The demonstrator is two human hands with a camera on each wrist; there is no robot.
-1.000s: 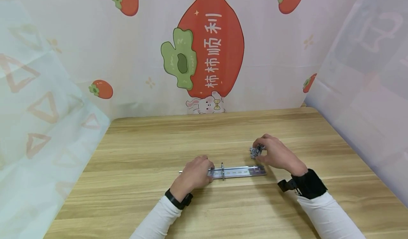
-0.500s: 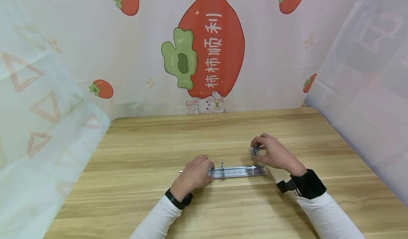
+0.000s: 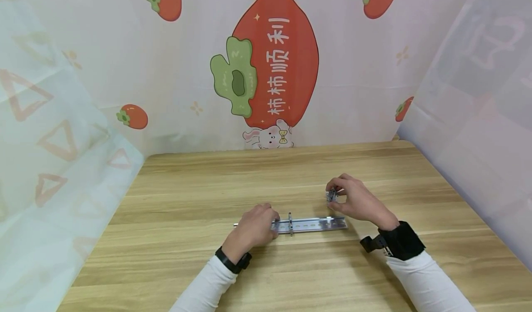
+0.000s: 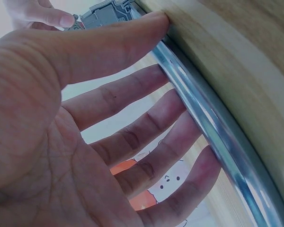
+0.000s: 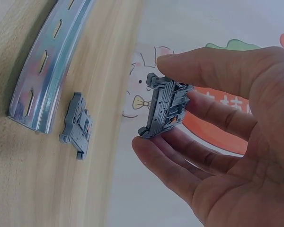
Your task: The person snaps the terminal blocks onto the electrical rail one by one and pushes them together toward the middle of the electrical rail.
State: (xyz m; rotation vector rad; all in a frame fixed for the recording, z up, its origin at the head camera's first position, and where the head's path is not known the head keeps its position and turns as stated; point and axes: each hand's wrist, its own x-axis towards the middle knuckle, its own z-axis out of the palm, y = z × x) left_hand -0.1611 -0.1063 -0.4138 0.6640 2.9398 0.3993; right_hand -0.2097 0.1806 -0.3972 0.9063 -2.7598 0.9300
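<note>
A slotted metal DIN rail [image 3: 316,224] lies across the table, with a terminal block [image 3: 291,224] standing crosswise on it. My left hand [image 3: 254,225] grips the rail's left part, thumb at one edge and fingertips along the other, as the left wrist view shows. To the right, behind the rail's end, my right hand [image 3: 360,200] pinches a grey terminal block [image 5: 164,108] between thumb and fingers, above the table. In the right wrist view, another grey terminal block [image 5: 76,126] lies flat on the wood near the rail's end; the right hand mostly hides it from the head view.
The wood-grain table [image 3: 187,196] is bounded by a printed cloth [image 3: 178,71] at the back and hanging sheets on both sides. A wrist camera [image 3: 369,243] juts from the right wristband, close over the table.
My right fingers have closed around a terminal block and shifted slightly left with it, turning it a little. The left hand and the rail stay put.
</note>
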